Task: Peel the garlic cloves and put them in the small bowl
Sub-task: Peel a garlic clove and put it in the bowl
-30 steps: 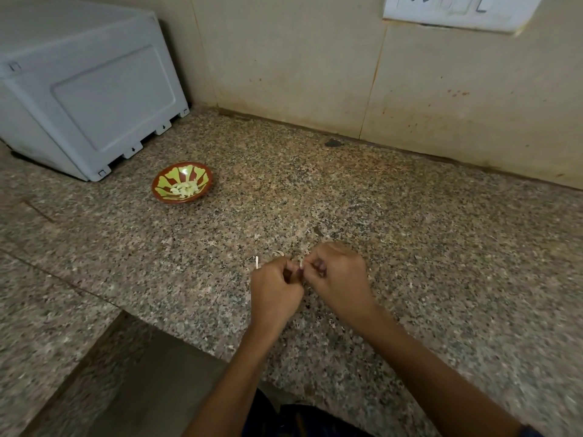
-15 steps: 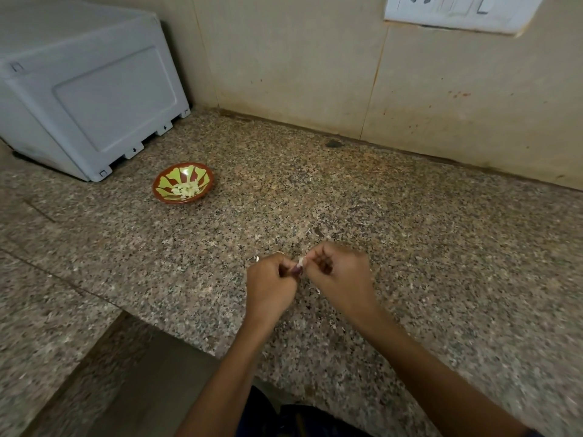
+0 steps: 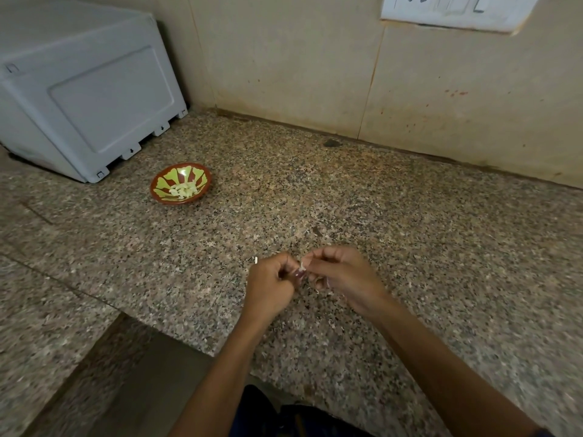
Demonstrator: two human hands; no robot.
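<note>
Garlic clove (image 3: 302, 269): small, pale with a purplish tip, pinched between the two hands above the front middle of the desk (image 3: 410, 234); much of it is hidden by fingers.

Left hand (image 3: 271, 287): fingers curled, thumb and fingertips pinching the clove from the left.

Right hand (image 3: 339, 275): fingers curled, fingertips pinching the clove's pale upper end from the right; the two hands meet at the clove.

Bowl (image 3: 180, 183): small, red-brown with a yellow-green ray pattern, standing well apart from the hands toward the desk's back left; holds a little heap of pale peeled cloves (image 3: 184, 190).

White sliver (image 3: 256, 260): lies on the desk just left of the left hand; too small to identify.

Desk: speckled granite, with a lower section stepping down at the front left.

Grey box (image 3: 85, 89): plastic, at the desk's back left corner, just behind the bowl.

Wall (image 3: 299, 64): beige tiles along the desk's back edge, with reddish specks at the right.

Switch plate (image 3: 454, 9): white, on the wall at the upper right.
</note>
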